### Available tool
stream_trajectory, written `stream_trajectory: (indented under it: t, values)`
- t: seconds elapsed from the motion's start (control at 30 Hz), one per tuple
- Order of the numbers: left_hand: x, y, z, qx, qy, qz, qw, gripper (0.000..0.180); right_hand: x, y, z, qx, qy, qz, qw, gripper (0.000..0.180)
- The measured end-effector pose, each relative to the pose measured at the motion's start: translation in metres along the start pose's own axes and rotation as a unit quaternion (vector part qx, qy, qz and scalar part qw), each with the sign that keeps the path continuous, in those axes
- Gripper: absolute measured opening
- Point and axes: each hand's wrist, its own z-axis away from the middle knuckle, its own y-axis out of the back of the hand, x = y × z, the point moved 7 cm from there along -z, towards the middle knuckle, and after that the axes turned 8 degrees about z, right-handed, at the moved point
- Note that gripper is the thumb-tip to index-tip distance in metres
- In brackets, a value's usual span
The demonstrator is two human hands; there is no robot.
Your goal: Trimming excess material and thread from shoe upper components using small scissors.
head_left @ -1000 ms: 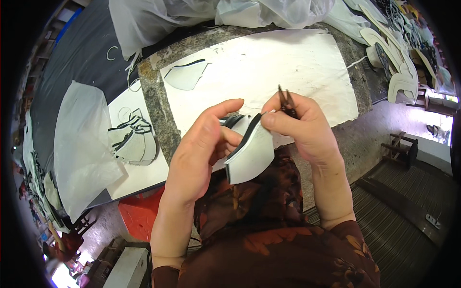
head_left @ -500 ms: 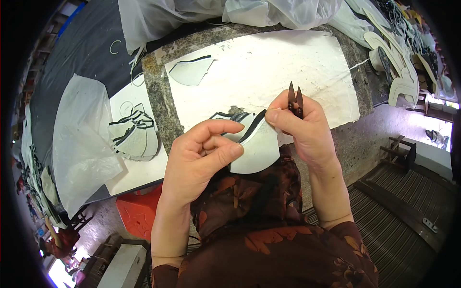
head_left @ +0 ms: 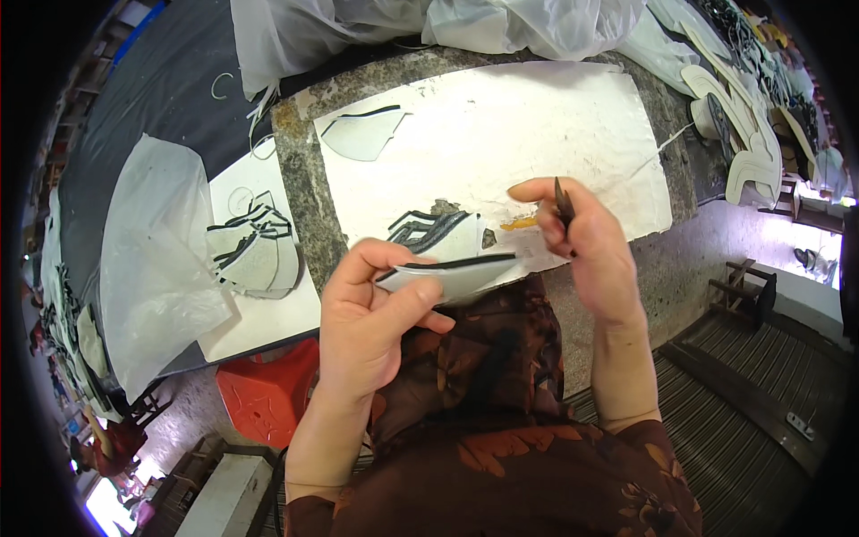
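The left hand point(head_left: 371, 313) was pinched on a white cut piece with a black edge point(head_left: 456, 273), held flat just above the lap at the bench's near edge. The right hand point(head_left: 586, 246) was closed round small dark snips point(head_left: 564, 204), just beside the piece but not touching it.

On the white sheet point(head_left: 537, 125) covering the stone bench point(head_left: 300, 192), one black-edged piece point(head_left: 362, 134) lay alone at the far left and a few more point(head_left: 429, 231) lay just beyond the held one. A stack of like pieces point(head_left: 250, 251) sat on the lower white board to the left, so I judged the trimming partly done, with many pieces left.

No labels or signs showed; only clear plastic bags point(head_left: 501, 22) at the far edge and a red stool point(head_left: 264, 394) below.
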Motion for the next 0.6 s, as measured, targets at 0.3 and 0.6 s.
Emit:
stream_trajectory:
  t: [0.3, 0.6]
  values:
    - [0.0, -0.008, 0.0, 0.002, 0.117, -0.19, 0.975, 0.021, -0.043, -0.026, -0.003, -0.127, 0.191, 0.381, 0.896, 0.025]
    - [-0.003, -0.026, -0.008, -0.032, 0.11, -0.289, 0.951, 0.021, -0.043, -0.03, -0.001, -0.151, 0.217, 0.435, 0.861, 0.023]
